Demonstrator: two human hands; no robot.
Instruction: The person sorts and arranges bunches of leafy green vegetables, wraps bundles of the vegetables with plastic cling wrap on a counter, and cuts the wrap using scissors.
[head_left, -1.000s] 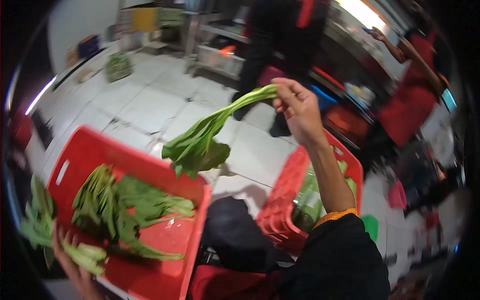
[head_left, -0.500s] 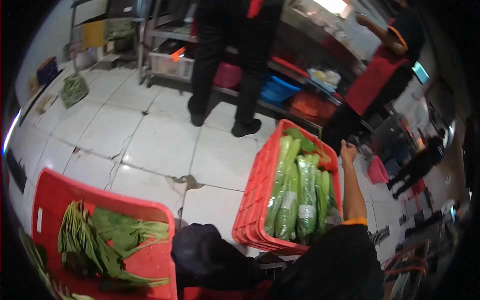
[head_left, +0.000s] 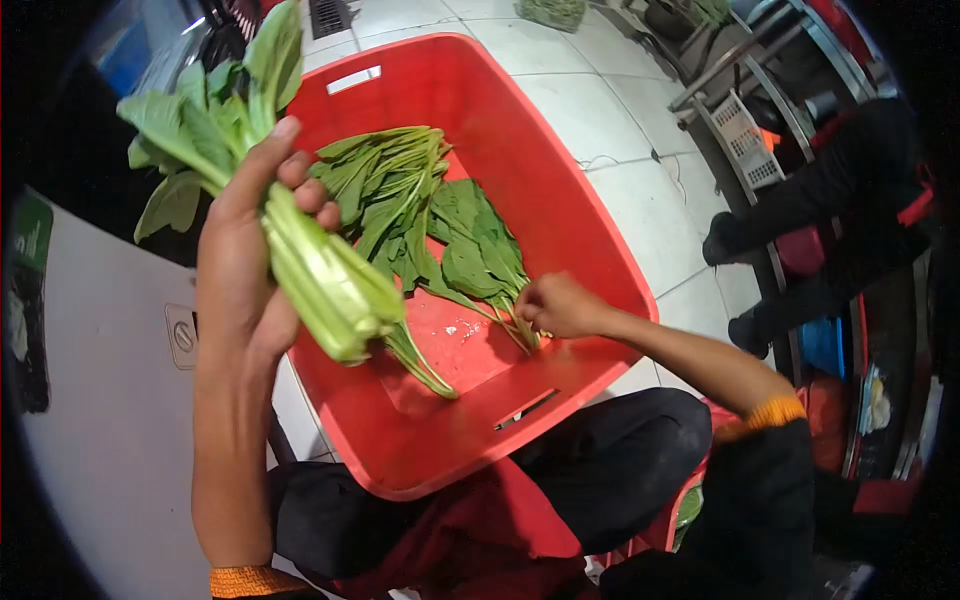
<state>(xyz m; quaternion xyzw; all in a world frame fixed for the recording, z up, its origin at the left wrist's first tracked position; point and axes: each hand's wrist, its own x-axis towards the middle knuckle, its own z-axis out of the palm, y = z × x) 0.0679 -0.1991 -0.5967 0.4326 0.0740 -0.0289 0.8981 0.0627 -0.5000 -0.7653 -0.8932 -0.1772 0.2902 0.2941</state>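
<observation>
My left hand (head_left: 245, 235) is wrapped round a bunch of leafy greens (head_left: 325, 270) with thick pale-green stalks. The bunch is held up over the left rim of a red plastic crate (head_left: 480, 90), its cut base pointing down and right. Inside the crate, my right hand (head_left: 565, 305) is closed at the stem ends of some thin-stemmed leafy greens (head_left: 480, 245); its fingertips are partly hidden. More of these loose, dark leaves (head_left: 375, 165) lie beside them on the crate floor.
A white cabinet-like surface (head_left: 110, 370) stands close on the left. A person's legs (head_left: 820, 220) are at the right, by a metal shelf with a white basket (head_left: 745, 140). Part of a second red crate (head_left: 650, 545) shows beside my knee. A bag of greens (head_left: 553, 12) lies on the tiled floor.
My view has swung from the crate of wrapped vegetables to the one with loose leaves. My right hand has come from beyond the former into the latter. My left hand now shows, raised with the bunch.
</observation>
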